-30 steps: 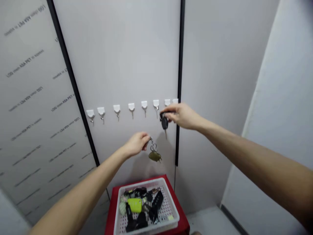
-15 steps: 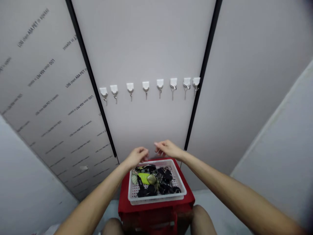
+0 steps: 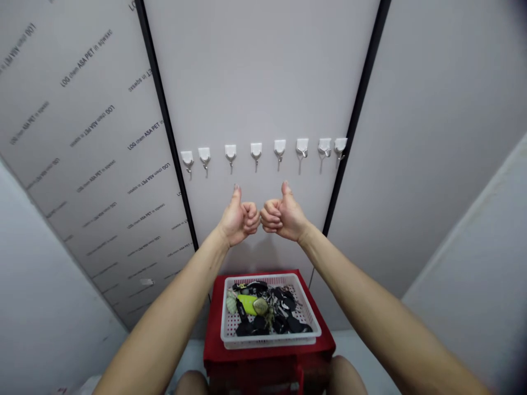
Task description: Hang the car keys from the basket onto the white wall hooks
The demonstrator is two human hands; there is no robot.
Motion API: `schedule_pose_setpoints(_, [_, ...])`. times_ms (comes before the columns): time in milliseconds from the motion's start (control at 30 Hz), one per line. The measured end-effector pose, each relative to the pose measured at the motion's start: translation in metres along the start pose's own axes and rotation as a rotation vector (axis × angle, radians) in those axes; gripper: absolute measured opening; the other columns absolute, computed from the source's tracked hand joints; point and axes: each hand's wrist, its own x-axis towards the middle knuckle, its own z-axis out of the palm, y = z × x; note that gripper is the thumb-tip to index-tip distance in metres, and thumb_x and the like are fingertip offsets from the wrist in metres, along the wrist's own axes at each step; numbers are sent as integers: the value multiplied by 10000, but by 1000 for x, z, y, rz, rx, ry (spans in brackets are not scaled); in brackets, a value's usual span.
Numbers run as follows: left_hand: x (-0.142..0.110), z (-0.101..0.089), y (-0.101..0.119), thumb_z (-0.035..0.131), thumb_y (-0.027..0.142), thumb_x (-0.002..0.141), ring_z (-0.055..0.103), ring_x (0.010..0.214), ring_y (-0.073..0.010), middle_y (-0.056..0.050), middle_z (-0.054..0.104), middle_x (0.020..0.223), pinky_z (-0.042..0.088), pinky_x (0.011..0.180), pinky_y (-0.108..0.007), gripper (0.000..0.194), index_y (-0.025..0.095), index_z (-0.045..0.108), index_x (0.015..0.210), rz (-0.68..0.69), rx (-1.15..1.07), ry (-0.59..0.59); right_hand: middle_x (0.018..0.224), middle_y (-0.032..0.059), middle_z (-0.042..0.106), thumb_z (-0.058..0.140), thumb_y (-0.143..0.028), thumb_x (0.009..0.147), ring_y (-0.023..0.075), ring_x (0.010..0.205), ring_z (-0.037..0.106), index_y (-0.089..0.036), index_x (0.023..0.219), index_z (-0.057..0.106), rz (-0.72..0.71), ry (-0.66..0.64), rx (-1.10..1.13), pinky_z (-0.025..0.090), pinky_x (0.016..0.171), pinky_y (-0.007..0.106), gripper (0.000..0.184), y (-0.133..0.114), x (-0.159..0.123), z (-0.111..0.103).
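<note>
My left hand is a fist with the thumb pointing up, and nothing is in it. Opposite it, my right hand makes the same thumbs-up shape, also holding nothing. The knuckles of both hands nearly meet, in front of the wall and beneath a row of hooks. Below the hands stands a white plastic basket with slotted sides. It holds a heap of keys and black key fobs, a bright yellow-green tag, a round brassy piece and a pale green shell-like piece.
Several white adhesive hooks with metal prongs run across the grey wall panel between two black strips. The basket rests on a red cloth-covered stand between my knees. Printed panelling lies to the left.
Both hands have risen from just above the basket and closed into fists with thumbs up. The view has shifted slightly, and the basket's contents look the same.
</note>
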Motion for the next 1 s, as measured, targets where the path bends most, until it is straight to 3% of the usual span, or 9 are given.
schedule_pose_setpoints(433, [-12, -9, -12, 58, 636, 609, 200, 248, -24, 59, 211, 281, 165, 305, -163, 569, 156, 259, 379, -38, -1, 10, 291, -61, 211, 33, -648, 614, 28, 267, 171, -160, 359, 199, 69, -47, 9, 175, 304, 167, 575, 14, 0, 4])
schedule_pose_setpoints(600, [-16, -24, -37, 110, 605, 638, 250, 276, -33, 53, 284, 310, 204, 329, -168, 544, 157, 313, 407, -72, 110, 75, 296, -68, 238, 73, -639, 624, 25, 263, 179, -158, 370, 230, 95, 0, -72, 185, 309, 169, 565, 46, 2, 3])
schedule_pose_setpoints(700, [-23, -43, -78, 288, 503, 660, 353, 353, -49, 35, 398, 395, 275, 387, -179, 422, 145, 401, 468, -137, 393, 183, 342, -55, 339, 233, -591, 638, 35, 304, 283, -148, 413, 336, 176, 138, -357, 231, 340, 173, 507, 92, -2, -5])
schedule_pose_setpoints(800, [-37, -61, -126, 417, 328, 639, 424, 454, -85, 6, 479, 481, 319, 454, -202, 226, 134, 482, 542, -217, 886, 234, 408, -30, 422, 390, -457, 636, 61, 393, 375, -130, 475, 440, 264, 202, -809, 279, 401, 187, 368, 141, -12, -17])
schedule_pose_setpoints(867, [-46, -66, -150, 458, 248, 607, 476, 592, -124, -25, 551, 626, 346, 540, -227, 143, 146, 532, 674, -201, 1188, 166, 484, -5, 495, 409, -374, 644, 87, 471, 426, -128, 548, 508, 260, 162, -1083, 308, 456, 202, 282, 165, -21, -24])
schedule_pose_setpoints(1000, [-55, -55, -172, 470, 222, 596, 435, 852, -222, -86, 547, 856, 317, 710, -330, 273, 159, 520, 857, -95, 1645, 39, 767, 57, 577, 470, -311, 589, 173, 723, 476, -165, 791, 557, 203, -1, -1472, 335, 618, 265, 264, 181, -37, -26])
